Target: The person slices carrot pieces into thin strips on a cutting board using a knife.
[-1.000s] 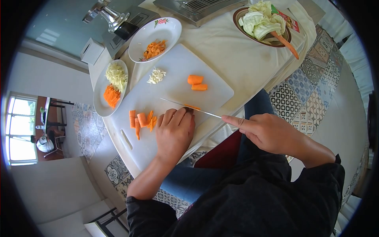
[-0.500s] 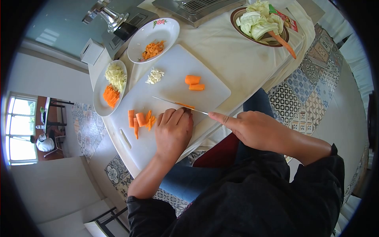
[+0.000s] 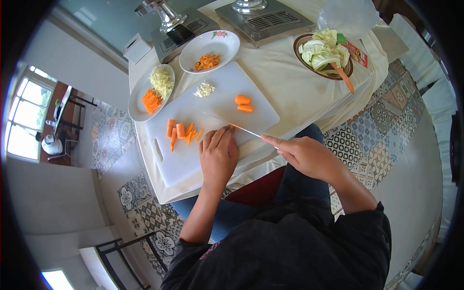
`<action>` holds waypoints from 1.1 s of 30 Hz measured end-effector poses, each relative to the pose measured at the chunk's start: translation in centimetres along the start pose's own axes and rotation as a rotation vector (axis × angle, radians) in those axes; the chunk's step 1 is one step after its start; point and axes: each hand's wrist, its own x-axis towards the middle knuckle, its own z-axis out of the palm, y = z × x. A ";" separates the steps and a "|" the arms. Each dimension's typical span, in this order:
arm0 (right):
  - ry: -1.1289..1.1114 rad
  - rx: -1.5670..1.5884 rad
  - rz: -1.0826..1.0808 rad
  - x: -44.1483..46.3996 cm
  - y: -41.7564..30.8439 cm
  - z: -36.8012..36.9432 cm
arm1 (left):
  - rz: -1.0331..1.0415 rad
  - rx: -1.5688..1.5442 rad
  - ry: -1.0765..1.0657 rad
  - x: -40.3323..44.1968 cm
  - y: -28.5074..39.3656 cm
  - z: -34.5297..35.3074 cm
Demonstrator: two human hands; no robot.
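Observation:
My right hand [image 3: 307, 158] is wrapped round the handle of a knife [image 3: 247, 131], its index finger stretched along the top. The blade lies across a white cutting board [image 3: 188, 166]. Just left of the blade, my left hand [image 3: 217, 157] presses a carrot piece with bent fingers; only a small orange edge shows. Carrot sticks [image 3: 190, 135] and carrot chunks [image 3: 171, 128] lie to the left of that hand. Two more carrot pieces [image 3: 243, 103] rest beyond the blade, and a small heap of chopped white bits [image 3: 204, 89] sits near the board's far side.
An oval plate [image 3: 137, 107] holds shredded cabbage and shredded carrot. Behind the board stands a floral bowl [image 3: 231, 47] with carrot shavings. A brown bowl [image 3: 300, 57] at back right holds cabbage and a carrot. Metal stoves [image 3: 270, 24] line the back. A person [image 3: 51, 144] sits far left.
The head view has shifted and turned, so the table appears lower and more of the back shows. A thin carrot stick now lies apart, beside the sticks near my left hand.

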 end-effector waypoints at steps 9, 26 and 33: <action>-0.043 0.259 0.121 -0.5 -0.3 -0.5 | -0.054 -0.145 -0.008 -0.5 -1.1 -0.6; -0.015 0.056 0.060 -1.4 -1.0 -1.0 | -0.058 -0.059 -0.048 0.1 -0.6 -0.2; -0.114 0.047 0.171 -2.9 -2.5 -3.9 | -0.074 -0.032 -0.035 -0.1 -0.8 0.0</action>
